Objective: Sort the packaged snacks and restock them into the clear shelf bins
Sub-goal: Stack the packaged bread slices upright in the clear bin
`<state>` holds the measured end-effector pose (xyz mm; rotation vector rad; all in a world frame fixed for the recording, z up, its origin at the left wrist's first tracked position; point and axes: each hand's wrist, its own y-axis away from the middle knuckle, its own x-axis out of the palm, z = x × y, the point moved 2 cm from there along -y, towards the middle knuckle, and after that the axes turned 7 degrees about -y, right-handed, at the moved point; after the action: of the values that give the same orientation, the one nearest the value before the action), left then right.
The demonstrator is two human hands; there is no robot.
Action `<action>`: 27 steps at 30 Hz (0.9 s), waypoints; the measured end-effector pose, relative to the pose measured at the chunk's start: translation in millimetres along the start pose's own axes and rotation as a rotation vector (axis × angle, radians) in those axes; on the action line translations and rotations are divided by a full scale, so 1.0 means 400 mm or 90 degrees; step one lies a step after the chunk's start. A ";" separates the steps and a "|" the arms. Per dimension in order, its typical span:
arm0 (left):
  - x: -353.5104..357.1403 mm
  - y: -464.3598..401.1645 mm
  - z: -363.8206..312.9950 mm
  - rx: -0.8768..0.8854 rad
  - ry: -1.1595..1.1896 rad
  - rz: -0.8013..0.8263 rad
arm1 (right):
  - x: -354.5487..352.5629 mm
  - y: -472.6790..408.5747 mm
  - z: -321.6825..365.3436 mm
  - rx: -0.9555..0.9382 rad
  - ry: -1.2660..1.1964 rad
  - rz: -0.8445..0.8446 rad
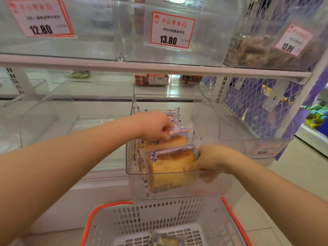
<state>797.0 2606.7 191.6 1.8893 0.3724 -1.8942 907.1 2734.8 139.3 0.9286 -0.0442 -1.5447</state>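
A clear shelf bin [134, 185] on the lower shelf holds several wrapped golden cake packets with blue and white print. My right hand [209, 161] reaches into the bin from the right and grips the front packet [170, 167], which stands upright against the bin's front wall. My left hand [156, 126] is over the bin with curled fingers pinching the top edge of a packet [168, 139] behind it. More packets [170, 112] stand at the back of the bin.
A grey basket with an orange rim [92, 215] sits below the bin, one small packet [165, 241] in it. Clear bins with price cards 12.80 [40, 18] and 13.80 [172, 30] line the upper shelf. A mesh side panel [257, 107] closes the right.
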 end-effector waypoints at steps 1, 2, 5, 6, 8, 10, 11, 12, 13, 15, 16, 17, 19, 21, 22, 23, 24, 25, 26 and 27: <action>-0.006 0.009 -0.004 0.016 0.006 -0.012 | 0.014 -0.009 0.009 -0.021 -0.006 -0.007; -0.008 0.017 -0.009 0.029 0.006 -0.014 | 0.026 -0.014 0.018 -0.042 -0.017 -0.008; 0.006 0.036 -0.020 0.005 0.045 0.034 | 0.039 -0.021 0.028 -0.047 -0.053 0.014; 0.016 0.041 -0.023 -0.003 0.048 0.055 | 0.034 -0.017 0.031 -0.034 -0.056 0.024; 0.039 0.044 -0.034 0.014 0.007 0.084 | 0.014 -0.017 0.028 -0.033 0.005 0.008; 0.054 0.042 -0.041 0.034 -0.063 0.094 | 0.002 -0.020 0.028 -0.059 0.009 -0.007; 0.056 0.040 -0.041 0.038 -0.089 0.099 | 0.004 -0.023 0.027 -0.083 -0.030 0.023; 0.055 0.039 -0.039 0.038 -0.101 0.111 | 0.011 -0.020 0.028 -0.104 -0.069 0.071; 0.053 0.037 -0.037 0.037 -0.102 0.130 | 0.016 -0.017 0.029 -0.106 -0.095 0.118; 0.053 0.035 -0.029 0.041 -0.098 0.172 | 0.018 -0.022 0.027 -0.074 -0.127 0.156; 0.052 0.035 -0.026 0.043 -0.101 0.182 | 0.016 -0.028 0.025 -0.056 -0.128 0.153; 0.051 0.034 -0.024 0.043 -0.110 0.183 | 0.013 -0.033 0.024 -0.037 -0.119 0.148; 0.052 0.029 -0.021 0.036 -0.150 0.173 | 0.011 -0.034 0.028 -0.008 -0.064 0.112; 0.058 0.021 -0.018 0.023 -0.198 0.154 | 0.005 -0.025 0.032 -0.008 0.018 0.024; 0.062 0.017 -0.018 0.013 -0.213 0.135 | -0.002 -0.017 0.035 -0.024 0.052 -0.031; 0.067 0.013 -0.018 0.004 -0.223 0.109 | -0.011 -0.006 0.038 -0.056 0.079 -0.077; 0.073 0.011 -0.018 -0.004 -0.230 0.078 | -0.019 0.009 0.041 -0.099 0.110 -0.115; 0.080 0.010 -0.021 -0.010 -0.237 0.050 | -0.027 0.030 0.045 -0.143 0.149 -0.149; 0.085 0.011 -0.024 -0.015 -0.245 0.031 | -0.035 0.055 0.047 -0.183 0.189 -0.181; 0.088 0.012 -0.027 -0.022 -0.247 0.021 | -0.042 0.079 0.046 -0.218 0.223 -0.215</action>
<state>809.6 2603.7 156.7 1.4493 0.2457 -2.1555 921.1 2733.1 177.0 0.9464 0.6371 -1.6065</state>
